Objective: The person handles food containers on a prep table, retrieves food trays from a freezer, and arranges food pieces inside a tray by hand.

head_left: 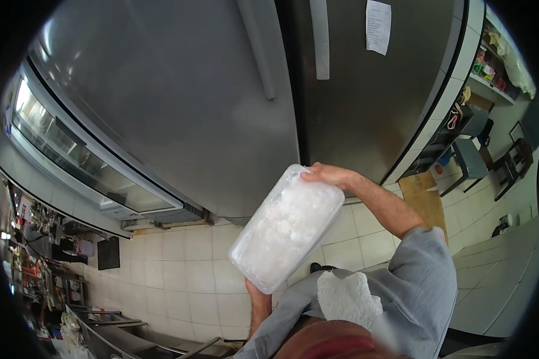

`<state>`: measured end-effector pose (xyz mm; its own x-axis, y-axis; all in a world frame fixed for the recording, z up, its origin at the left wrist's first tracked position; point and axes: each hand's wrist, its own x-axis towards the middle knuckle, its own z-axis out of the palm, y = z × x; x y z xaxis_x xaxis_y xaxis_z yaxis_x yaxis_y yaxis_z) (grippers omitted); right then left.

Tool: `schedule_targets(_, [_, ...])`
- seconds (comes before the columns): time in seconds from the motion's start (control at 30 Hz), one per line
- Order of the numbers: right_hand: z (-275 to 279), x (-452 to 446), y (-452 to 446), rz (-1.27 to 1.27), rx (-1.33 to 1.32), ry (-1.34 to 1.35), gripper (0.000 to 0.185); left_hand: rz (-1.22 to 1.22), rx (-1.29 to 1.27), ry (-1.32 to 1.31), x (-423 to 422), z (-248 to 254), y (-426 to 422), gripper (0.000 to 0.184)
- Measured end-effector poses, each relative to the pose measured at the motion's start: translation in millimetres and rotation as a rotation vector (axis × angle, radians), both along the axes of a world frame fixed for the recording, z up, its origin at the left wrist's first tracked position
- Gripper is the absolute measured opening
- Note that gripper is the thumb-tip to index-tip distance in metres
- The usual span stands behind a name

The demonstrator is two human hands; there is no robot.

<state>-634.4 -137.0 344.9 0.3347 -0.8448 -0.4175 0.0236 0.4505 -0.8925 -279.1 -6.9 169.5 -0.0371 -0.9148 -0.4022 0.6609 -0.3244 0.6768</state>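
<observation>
A rectangular, translucent plastic container point(287, 227) with white contents is held tilted in front of the body, between both hands. My right hand point(326, 175) grips its upper right corner, thumb over the rim. At the lower left end, my left hand point(257, 292) supports the container from beneath; most of its fingers are hidden behind it. Beyond the container stand the closed grey metal doors point(221, 119) of a large refrigerator, with long vertical handles. A white cloth point(348, 296) hangs at my front.
A paper note point(378, 27) is fixed to the right door. Left is a glass-fronted display unit point(72, 143). Grey chairs point(468, 158) and flat cardboard point(422, 194) lie to the right. A metal frame point(120, 323) stands at lower left, on the tiled floor point(179, 263).
</observation>
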Motion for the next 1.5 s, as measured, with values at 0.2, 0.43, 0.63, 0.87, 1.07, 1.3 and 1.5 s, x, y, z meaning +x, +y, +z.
schedule_targets(0.2, [104, -73, -102, -0.975, -1.193, 0.548, 0.046, 0.112, -0.002, 0.01, 5, 17, 17, 0.046])
schedule_targets(0.43, [157, -96, -153, -0.935, -0.863, 0.099, 0.024, 0.142, -0.093, -0.022, 8, 32, 44, 0.045])
schedule_targets(0.63, [148, -60, -42, -1.195, -0.998, 0.227, 0.034, 0.135, -0.129, -0.03, 12, 52, 39, 0.049])
schedule_targets(0.87, [129, -107, 186, -1.702, -1.104, 0.474, 0.027, -0.046, -0.097, 0.14, 5, 23, 4, 0.045])
schedule_targets(1.07, [114, -109, 266, -2.112, -1.269, 0.62, 0.048, -0.189, -0.114, 0.218, -40, 30, -26, 0.042])
schedule_targets(1.3, [13, 4, 202, -1.096, -0.703, -0.163, 0.093, -0.241, -0.163, 0.248, -137, 114, -45, 0.042])
schedule_targets(1.5, [73, -84, 134, -1.159, -0.968, 0.068, 0.097, -0.218, -0.277, 0.222, -248, 200, -57, 0.043])
